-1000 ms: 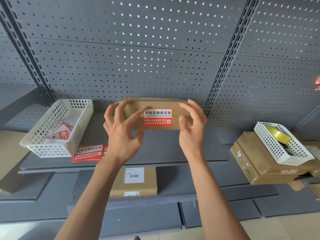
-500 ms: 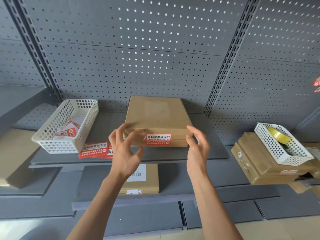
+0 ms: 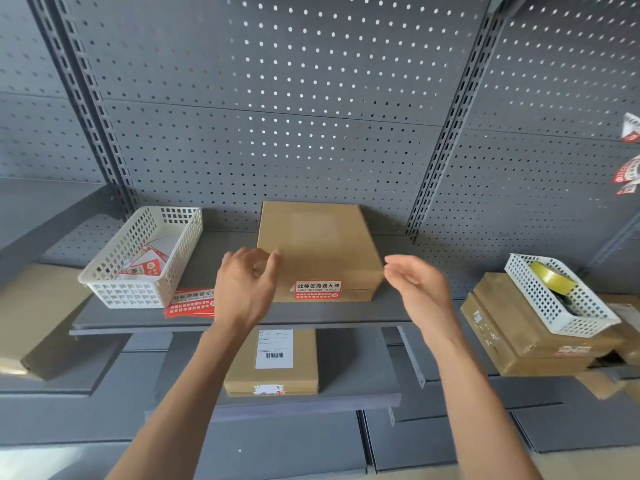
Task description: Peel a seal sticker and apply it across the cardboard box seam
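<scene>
A white perforated plastic basket [image 3: 138, 258] is sitting at the left of the grey metal shelf [image 3: 242, 318], with loose red-and-white seal stickers [image 3: 192, 303] lying just beside it. The left hand [image 3: 246, 289] is hovering before the flat brown cardboard box [image 3: 317, 247], fingers loosely curled and holding nothing. A red-and-white seal sticker [image 3: 318, 290] is lying across the seam on the box's front edge. The right hand [image 3: 420, 292] is hanging near the box's right corner, palm spread and empty. Farther right, another white basket [image 3: 561, 296] is carrying a yellow tape roll [image 3: 550, 280].
</scene>
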Action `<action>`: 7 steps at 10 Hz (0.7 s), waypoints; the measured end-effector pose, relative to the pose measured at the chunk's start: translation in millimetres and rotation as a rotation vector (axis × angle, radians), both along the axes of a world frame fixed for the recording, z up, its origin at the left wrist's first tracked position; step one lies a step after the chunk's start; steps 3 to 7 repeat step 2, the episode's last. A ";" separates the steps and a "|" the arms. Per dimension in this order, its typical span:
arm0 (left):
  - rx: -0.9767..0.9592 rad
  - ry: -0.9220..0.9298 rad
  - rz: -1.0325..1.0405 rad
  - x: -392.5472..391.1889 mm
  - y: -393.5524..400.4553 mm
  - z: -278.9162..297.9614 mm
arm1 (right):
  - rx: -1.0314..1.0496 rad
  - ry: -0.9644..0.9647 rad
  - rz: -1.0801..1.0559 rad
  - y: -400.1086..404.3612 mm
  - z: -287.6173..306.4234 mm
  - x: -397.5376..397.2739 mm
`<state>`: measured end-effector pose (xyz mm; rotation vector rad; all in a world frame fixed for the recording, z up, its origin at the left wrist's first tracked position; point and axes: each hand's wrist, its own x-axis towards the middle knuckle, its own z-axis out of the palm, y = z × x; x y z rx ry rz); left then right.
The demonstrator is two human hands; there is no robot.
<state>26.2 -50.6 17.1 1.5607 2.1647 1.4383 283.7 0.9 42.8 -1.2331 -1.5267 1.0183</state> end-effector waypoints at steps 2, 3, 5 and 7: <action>-0.090 -0.568 -0.226 -21.2 39.0 69.9 | 0.494 -0.034 0.051 -64.5 167.8 50.0; -0.090 -0.568 -0.226 -21.2 39.0 69.9 | 0.494 -0.034 0.051 -64.5 167.8 50.0; -0.090 -0.568 -0.226 -21.2 39.0 69.9 | 0.494 -0.034 0.051 -64.5 167.8 50.0; -0.090 -0.568 -0.226 -21.2 39.0 69.9 | 0.494 -0.034 0.051 -64.5 167.8 50.0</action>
